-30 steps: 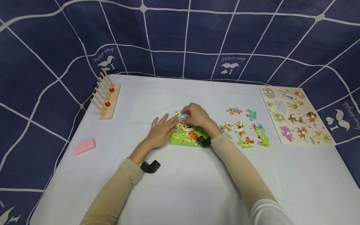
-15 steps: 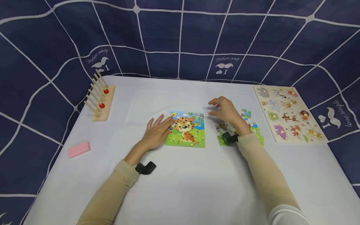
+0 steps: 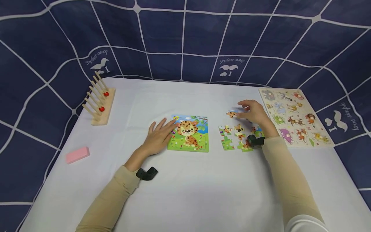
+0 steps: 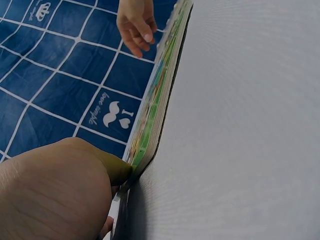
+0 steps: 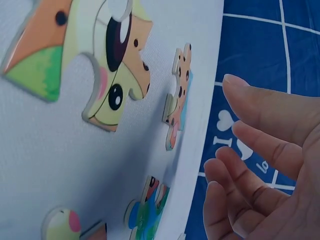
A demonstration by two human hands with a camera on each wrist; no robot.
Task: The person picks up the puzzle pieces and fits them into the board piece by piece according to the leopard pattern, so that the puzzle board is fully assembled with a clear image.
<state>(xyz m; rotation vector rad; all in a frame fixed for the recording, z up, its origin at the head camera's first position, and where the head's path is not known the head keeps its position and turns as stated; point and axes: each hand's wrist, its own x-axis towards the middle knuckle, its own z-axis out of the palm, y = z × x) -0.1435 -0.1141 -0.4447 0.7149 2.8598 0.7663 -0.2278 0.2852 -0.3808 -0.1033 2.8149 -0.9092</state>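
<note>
A square jigsaw board [image 3: 188,146] with a cartoon leopard lies flat on the white table. My left hand [image 3: 156,138] rests at its left edge with straight, spread fingers, fingertips over the border. In the left wrist view the thumb side of that hand [image 4: 65,185] touches the corner of the board [image 4: 152,127]. To the right, my right hand [image 3: 254,114] hovers over loose jigsaw pieces [image 3: 227,144]. Its fingers are loosely bent and hold nothing. Below it, the right wrist view shows a leopard-face piece [image 5: 107,75] and a spotted piece [image 5: 181,85]. The hand hides some pieces.
At the far right lies a wooden animal peg puzzle [image 3: 295,119]. A wooden rack with upright pegs [image 3: 108,108] and red beads stands at the back left. A pink block [image 3: 77,155] lies at the left. A dark blue checked cloth [image 3: 162,35] hangs behind the table.
My right hand has moved right, from over the leopard board to above the loose pieces. My left hand stays at the board's left edge. The whole view has shifted slightly.
</note>
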